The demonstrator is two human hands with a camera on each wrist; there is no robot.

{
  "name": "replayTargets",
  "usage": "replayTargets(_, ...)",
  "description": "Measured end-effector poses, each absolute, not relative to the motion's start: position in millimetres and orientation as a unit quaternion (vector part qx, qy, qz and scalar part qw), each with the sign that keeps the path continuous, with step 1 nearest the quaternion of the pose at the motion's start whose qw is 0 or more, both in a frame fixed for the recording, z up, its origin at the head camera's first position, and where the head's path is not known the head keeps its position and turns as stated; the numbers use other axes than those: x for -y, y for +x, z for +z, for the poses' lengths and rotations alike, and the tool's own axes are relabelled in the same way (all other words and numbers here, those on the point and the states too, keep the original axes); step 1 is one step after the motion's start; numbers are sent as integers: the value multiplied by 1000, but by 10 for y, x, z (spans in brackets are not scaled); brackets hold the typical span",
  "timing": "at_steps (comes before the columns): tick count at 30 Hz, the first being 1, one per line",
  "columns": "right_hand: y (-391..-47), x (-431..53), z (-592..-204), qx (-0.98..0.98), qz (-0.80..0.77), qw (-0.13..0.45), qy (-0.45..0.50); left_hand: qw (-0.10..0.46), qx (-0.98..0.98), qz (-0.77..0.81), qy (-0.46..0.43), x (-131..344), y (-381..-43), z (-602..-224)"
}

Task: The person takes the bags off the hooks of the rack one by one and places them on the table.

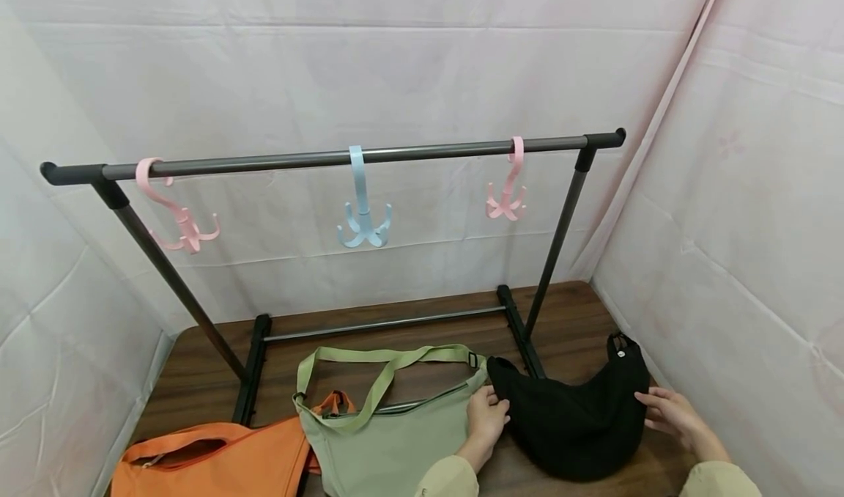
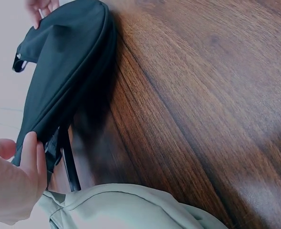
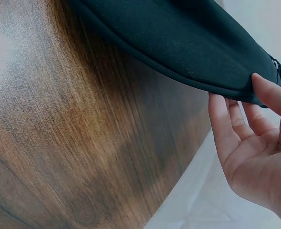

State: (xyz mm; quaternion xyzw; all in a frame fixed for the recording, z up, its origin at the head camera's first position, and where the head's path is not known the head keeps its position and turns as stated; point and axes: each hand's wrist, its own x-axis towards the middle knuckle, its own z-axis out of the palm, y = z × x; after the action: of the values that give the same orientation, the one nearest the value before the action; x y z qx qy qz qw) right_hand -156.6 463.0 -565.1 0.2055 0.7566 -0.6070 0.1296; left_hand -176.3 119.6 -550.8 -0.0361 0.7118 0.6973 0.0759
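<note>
A black crescent-shaped bag [image 1: 574, 416] is held up at its two ends over the right side of the table. My left hand [image 1: 486, 415] pinches its left end, thumb on one face and fingers on the other, as the left wrist view shows. At the right edge my right hand [image 3: 259, 138] pinches the bag between thumb and fingertips. A small metal ring and strap end show at the bag's upper right corner. Just left of my left hand lies a sage green shoulder bag [image 1: 402, 446], its strap [image 1: 389, 365] looped toward the rack.
An orange bag [image 1: 224, 460] lies at the front left, partly under the green one. Behind stands a metal rack, its rail [image 1: 277, 162] carrying a pink hook [image 1: 187, 229], a blue hook [image 1: 361, 204] and another pink hook [image 1: 508, 189]. White cloth walls [image 1: 745, 211] enclose the wooden table [image 2: 202, 95].
</note>
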Motion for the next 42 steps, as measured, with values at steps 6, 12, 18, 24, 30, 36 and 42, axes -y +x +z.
replayTargets(6,-1598,-4642,-5713,-768,-585,135,222,95,-691,715,-34,-1197,-1774,-5560)
replayTargets(12,-1631,-4640,-5780,-769,-583,135,226,103,-685,721,-15,-1217,-1790,-5684)
replayTargets(18,-1650,-4631,-5846,-770,-579,125,238,142,-685,714,-28,-1199,-1761,-5526)
replayTargets(24,-1645,-4599,-5886,-767,-578,112,255,174,-693,700,-16,-1180,-1795,-5567)
replayTargets(30,-1641,-4593,-5917,-765,-575,113,267,192,-691,696,0,-1149,-1805,-5585)
replayTargets(36,-1649,-4616,-5937,-764,-573,116,273,186,-691,699,6,-1144,-1801,-5605)
replayTargets(42,-1653,-4606,-5931,-769,-564,123,274,183,-689,701,6,-1136,-1803,-5615)
